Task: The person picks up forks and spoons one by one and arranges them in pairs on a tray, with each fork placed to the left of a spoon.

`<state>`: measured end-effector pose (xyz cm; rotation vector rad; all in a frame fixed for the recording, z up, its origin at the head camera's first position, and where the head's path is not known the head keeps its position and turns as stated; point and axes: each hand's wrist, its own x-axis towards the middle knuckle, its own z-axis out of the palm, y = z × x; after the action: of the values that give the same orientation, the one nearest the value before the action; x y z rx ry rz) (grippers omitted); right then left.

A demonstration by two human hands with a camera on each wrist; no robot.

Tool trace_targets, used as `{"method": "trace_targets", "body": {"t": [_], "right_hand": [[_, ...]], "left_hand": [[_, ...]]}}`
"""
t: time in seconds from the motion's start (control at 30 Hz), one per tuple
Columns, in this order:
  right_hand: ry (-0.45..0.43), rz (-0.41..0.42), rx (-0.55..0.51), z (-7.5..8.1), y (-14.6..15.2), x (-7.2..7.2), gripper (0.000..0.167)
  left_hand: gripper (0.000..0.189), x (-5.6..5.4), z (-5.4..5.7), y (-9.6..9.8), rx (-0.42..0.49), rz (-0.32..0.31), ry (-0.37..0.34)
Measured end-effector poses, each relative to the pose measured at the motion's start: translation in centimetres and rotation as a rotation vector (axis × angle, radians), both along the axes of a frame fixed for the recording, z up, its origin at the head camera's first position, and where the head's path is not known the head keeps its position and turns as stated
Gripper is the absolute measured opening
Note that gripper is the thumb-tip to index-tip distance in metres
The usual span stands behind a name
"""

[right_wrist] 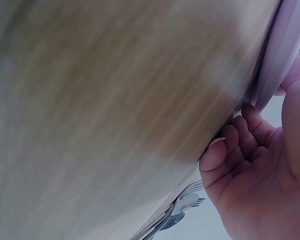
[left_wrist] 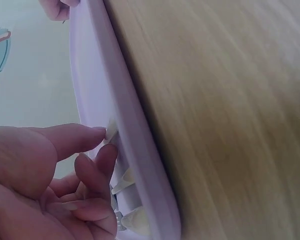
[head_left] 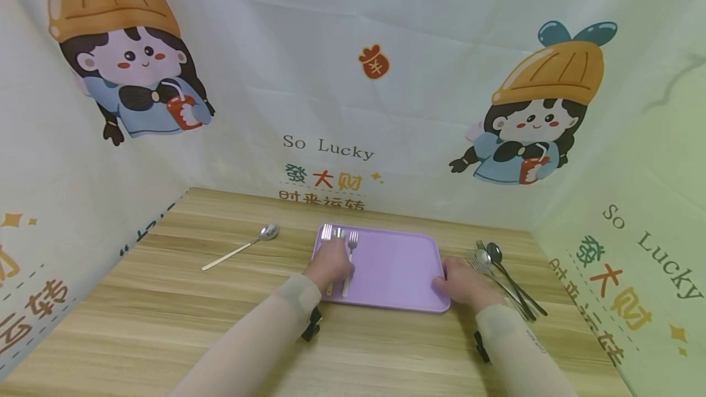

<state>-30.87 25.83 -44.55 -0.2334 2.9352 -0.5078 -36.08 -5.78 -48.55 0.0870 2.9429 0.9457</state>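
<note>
A lilac tray (head_left: 394, 268) lies on the wooden table. My left hand (head_left: 331, 260) is over its left end, where thumb and forefinger pinch the pale handle of a fork (head_left: 353, 239), clearer in the left wrist view as a handle end (left_wrist: 111, 131) between the fingertips. Left of it on the tray lie another fork (head_left: 327, 231) and a silver-headed utensil (head_left: 339, 233) largely covered by the hand. My right hand (head_left: 462, 279) grips the tray's right edge, thumb over the rim and fingers against the outer side, as the right wrist view shows.
To the left on the table (head_left: 165, 323) lies a spoon (head_left: 268, 232) with a pale handle. Right of my right hand, a silver spoon (head_left: 482, 257), a black spoon (head_left: 494, 253) and forks lie crossed together. A printed cloth (head_left: 331, 97) encloses the back and sides.
</note>
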Motion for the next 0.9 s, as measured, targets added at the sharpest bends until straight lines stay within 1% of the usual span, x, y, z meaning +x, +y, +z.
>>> {"method": "trace_targets", "body": {"t": [0.07,0.1,0.27,0.37,0.5,0.57,0.63,0.67,0.7,0.73,0.77,0.8,0.87,0.9], "right_hand": [[0.0,0.0,0.0,0.0,0.0,0.0,0.03],[0.0,0.0,0.001,0.0,0.0,0.0,0.029],[0.002,-0.001,-0.006,-0.2,0.1,-0.2,0.028],[0.004,0.003,-0.01,-0.3,0.1,-0.2,0.029],[-0.002,0.005,-0.005,-0.2,0.0,-0.1,0.031],[-0.005,0.004,-0.006,-0.1,0.0,-0.1,0.031],[-0.006,0.005,-0.011,0.0,0.1,-0.1,0.032],[-0.005,0.007,-0.017,0.0,0.1,-0.1,0.032],[-0.005,0.01,-0.022,0.0,0.2,-0.2,0.031],[0.004,0.019,-0.023,-0.4,0.4,-0.4,0.032],[0.008,0.028,-0.026,-0.3,0.4,-0.4,0.032],[0.011,0.035,-0.027,-0.3,0.4,-0.4,0.032],[0.022,0.047,-0.029,-0.6,0.7,-0.6,0.034],[0.021,0.048,-0.03,-0.6,0.7,-0.7,0.034]], "left_hand": [[0.018,0.1,0.0,0.0,-0.001,-0.003,0.006],[0.018,-0.7,-0.7,0.0,0.009,0.0,-0.01],[0.019,-0.9,-1.2,0.0,0.009,-0.004,0.034],[0.028,-1.0,-1.4,-0.2,0.013,-0.007,0.042],[0.043,-1.1,-1.4,-0.5,0.026,-0.003,0.015],[0.042,-1.2,-1.2,-0.8,0.037,-0.008,-0.009],[0.033,-1.3,-1.2,-1.3,0.071,-0.025,-0.013],[0.029,-0.9,-0.5,-1.6,0.097,-0.029,-0.017],[0.018,-0.7,-0.3,-1.9,0.115,-0.052,-0.005],[0.013,0.0,0.6,-2.2,0.137,-0.06,-0.006],[0.012,0.7,1.6,-2.6,0.159,-0.065,-0.01],[0.017,1.4,2.5,-2.9,0.18,-0.059,-0.002],[0.025,3.0,4.9,-3.6,0.205,-0.035,-0.002],[0.031,3.4,5.5,-4.1,0.204,-0.027,0.008]]}}
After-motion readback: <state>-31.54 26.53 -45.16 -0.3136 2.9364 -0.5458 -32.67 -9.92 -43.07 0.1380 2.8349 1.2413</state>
